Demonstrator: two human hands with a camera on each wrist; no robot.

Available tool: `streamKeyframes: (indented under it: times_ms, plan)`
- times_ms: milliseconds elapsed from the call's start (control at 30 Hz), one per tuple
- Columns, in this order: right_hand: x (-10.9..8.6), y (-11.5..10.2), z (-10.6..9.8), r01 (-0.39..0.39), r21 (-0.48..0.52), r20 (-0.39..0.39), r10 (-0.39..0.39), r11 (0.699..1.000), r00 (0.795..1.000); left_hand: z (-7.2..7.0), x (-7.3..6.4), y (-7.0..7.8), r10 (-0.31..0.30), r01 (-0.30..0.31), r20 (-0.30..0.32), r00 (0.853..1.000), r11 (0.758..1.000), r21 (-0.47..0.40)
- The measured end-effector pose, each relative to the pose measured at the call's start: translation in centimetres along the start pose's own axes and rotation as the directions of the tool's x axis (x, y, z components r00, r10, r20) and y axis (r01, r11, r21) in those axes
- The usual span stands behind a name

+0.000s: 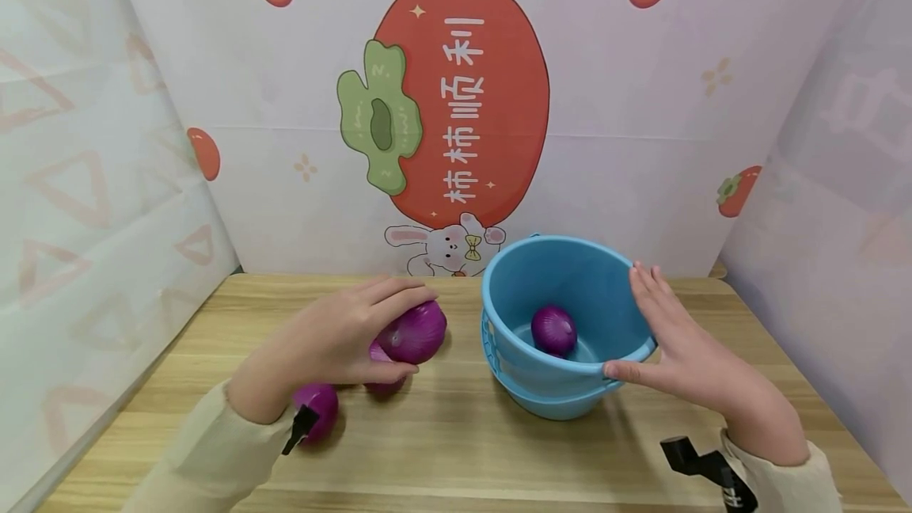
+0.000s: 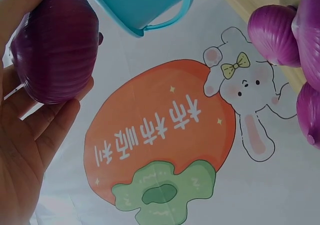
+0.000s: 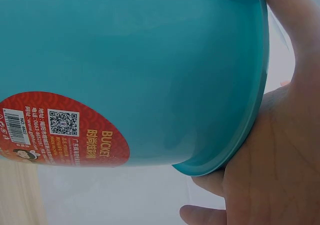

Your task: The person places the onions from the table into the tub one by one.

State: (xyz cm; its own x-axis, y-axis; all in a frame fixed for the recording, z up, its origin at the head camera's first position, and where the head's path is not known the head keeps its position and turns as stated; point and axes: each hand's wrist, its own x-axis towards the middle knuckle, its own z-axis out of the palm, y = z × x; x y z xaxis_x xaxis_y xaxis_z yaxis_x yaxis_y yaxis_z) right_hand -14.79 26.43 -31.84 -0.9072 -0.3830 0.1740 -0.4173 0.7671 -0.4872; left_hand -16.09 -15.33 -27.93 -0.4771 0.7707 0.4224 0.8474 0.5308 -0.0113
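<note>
My left hand point(image 1: 349, 331) grips a purple onion point(image 1: 416, 333) above the table, left of the blue bucket point(image 1: 563, 382). In the left wrist view, the fingers curl behind this onion point(image 2: 60, 45). My right hand point(image 1: 680, 347) rests against the bucket's right side with fingers and thumb spread along the rim. Its palm lies along the rim in the right wrist view, beside the bucket's wall point(image 3: 125, 50). Inside the bucket lies another onion point(image 1: 553, 329), with a sliver of purple showing under it.
More purple onions lie on the wooden table point(image 1: 456, 457): one onion point(image 1: 318, 412) by the left wrist, others partly hidden under the left hand. Behind the table hangs a printed backdrop point(image 1: 606, 117). Side sheets point(image 1: 93, 180) border the table left and right.
</note>
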Motion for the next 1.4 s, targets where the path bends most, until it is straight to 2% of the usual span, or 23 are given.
streamKeyframes:
  times_ms: [567,1400]
  plan:
    - [0.1,0.1,0.0,-0.001,-0.012,0.004,0.001,1.000,1.000,0.6,2.0,0.1,0.020,-0.022,-0.047,0.999,0.999,-0.042]
    - [0.1,0.3,0.0,-0.003,-0.025,0.007,0.003,1.000,1.000,1.8,5.3,0.6,0.117,-0.130,-0.137,0.984,0.987,-0.091]
